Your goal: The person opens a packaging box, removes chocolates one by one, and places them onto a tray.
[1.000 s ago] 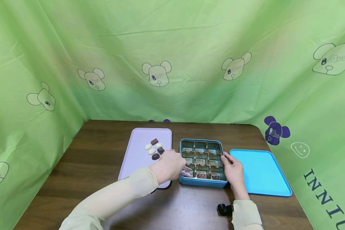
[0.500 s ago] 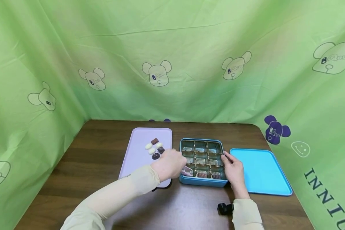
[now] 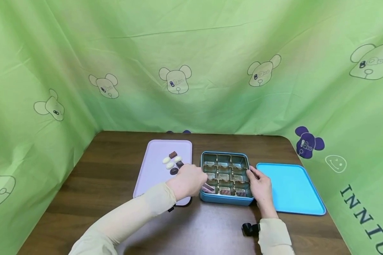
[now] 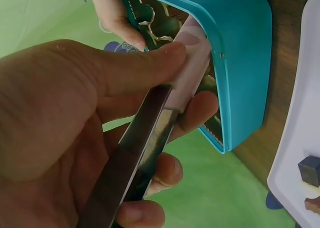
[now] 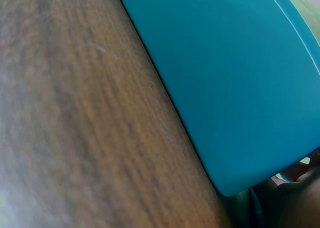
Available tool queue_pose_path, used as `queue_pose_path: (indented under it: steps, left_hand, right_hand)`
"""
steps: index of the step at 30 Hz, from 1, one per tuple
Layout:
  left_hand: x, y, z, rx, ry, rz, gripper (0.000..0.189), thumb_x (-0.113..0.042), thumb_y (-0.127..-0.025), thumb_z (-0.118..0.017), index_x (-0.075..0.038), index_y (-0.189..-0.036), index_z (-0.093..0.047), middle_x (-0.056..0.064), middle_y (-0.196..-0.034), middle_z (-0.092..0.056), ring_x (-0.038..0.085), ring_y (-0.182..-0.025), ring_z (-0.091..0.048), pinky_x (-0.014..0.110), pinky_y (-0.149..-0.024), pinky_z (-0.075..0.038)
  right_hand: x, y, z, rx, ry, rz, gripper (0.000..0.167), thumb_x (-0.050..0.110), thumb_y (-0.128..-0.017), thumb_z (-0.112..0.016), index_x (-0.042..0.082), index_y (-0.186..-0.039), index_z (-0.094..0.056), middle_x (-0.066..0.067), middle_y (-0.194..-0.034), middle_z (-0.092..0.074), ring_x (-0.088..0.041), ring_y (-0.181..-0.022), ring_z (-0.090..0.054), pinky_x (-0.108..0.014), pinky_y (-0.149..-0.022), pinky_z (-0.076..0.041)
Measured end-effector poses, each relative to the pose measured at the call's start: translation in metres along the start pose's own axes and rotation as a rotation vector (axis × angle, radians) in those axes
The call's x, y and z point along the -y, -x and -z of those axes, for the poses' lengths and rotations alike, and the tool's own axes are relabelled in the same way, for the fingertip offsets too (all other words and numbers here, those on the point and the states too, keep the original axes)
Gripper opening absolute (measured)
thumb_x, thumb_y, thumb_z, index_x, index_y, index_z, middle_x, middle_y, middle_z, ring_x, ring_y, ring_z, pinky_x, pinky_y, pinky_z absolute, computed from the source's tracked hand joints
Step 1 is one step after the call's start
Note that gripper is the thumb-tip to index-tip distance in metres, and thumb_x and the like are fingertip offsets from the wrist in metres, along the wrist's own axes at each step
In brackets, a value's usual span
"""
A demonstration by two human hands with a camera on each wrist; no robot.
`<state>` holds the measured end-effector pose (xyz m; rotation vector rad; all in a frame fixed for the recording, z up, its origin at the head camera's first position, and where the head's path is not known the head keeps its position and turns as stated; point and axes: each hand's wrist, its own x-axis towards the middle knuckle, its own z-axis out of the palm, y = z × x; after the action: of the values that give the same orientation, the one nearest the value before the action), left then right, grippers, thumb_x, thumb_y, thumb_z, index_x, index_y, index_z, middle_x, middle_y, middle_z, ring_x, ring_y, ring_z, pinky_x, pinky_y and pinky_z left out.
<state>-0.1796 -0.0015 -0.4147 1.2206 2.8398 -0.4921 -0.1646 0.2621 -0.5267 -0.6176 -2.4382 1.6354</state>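
Note:
My left hand (image 3: pixel 188 180) grips metal tongs (image 4: pixel 142 143) with pink-and-white tips, thumb on one side and fingers on the other. In the head view those pink tips (image 3: pixel 209 188) reach into the front left compartment of a blue box (image 3: pixel 226 200). The box has a dark divided insert, and brownish pieces show low in its front middle (image 3: pixel 225 192) and front right compartments. At the box's right side, my right hand (image 3: pixel 261 186) holds the rim, thumb at the top edge and fingers along the wall. What lies between the tong tips is hidden.
Left of the box lies a lilac tray (image 3: pixel 150 166) bearing several chocolates: white ovals (image 3: pixel 170 165), a dark oval (image 3: pixel 174 171) and brown blocks (image 3: pixel 173 154). A flat bright blue lid-like tray (image 3: pixel 290 189) lies to the right. A green printed curtain (image 3: pixel 140 106) encloses the wooden table.
Both hands, the tongs and the box stay in nearly the same places. The whole head view has shifted slightly.

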Motion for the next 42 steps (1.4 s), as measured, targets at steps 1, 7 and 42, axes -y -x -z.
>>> queue_pose_path:
  steps: [1, 7, 42]
  left_hand:
    - [0.0, 0.001, 0.0, -0.002, -0.005, 0.0, 0.006, -0.025, -0.079, -0.078, -0.026, -0.084, -0.074, -0.005, -0.084, -0.072, 0.016, -0.068, -0.064, 0.035, -0.053, -0.053]
    - [-0.003, 0.001, 0.003, 0.018, -0.022, 0.013, 0.006, -0.028, -0.08, -0.077, -0.026, -0.085, -0.074, -0.006, -0.086, -0.072, 0.017, -0.073, -0.061, 0.034, -0.057, -0.052]
    - [-0.032, -0.025, 0.018, 0.149, -0.136, 0.118, 0.018, -0.031, -0.097, -0.061, -0.041, -0.098, -0.076, -0.014, -0.091, -0.072, 0.011, -0.069, -0.053, 0.03, -0.049, -0.038]
  right_hand:
    - [0.0, 0.0, 0.0, -0.004, -0.001, 0.002, 0.05, 0.034, -0.105, -0.055, 0.005, -0.146, -0.053, -0.023, -0.144, -0.053, -0.031, -0.128, -0.053, -0.021, -0.087, -0.044]
    - [-0.001, -0.001, -0.002, -0.011, -0.005, 0.001, 0.05, 0.034, -0.105, -0.055, 0.004, -0.145, -0.054, -0.024, -0.141, -0.056, -0.03, -0.123, -0.056, -0.009, -0.074, -0.039]
    - [-0.001, -0.002, -0.002, -0.014, -0.004, -0.02, 0.051, 0.036, -0.105, -0.055, 0.007, -0.146, -0.054, -0.021, -0.144, -0.055, -0.028, -0.126, -0.054, -0.014, -0.08, -0.042]
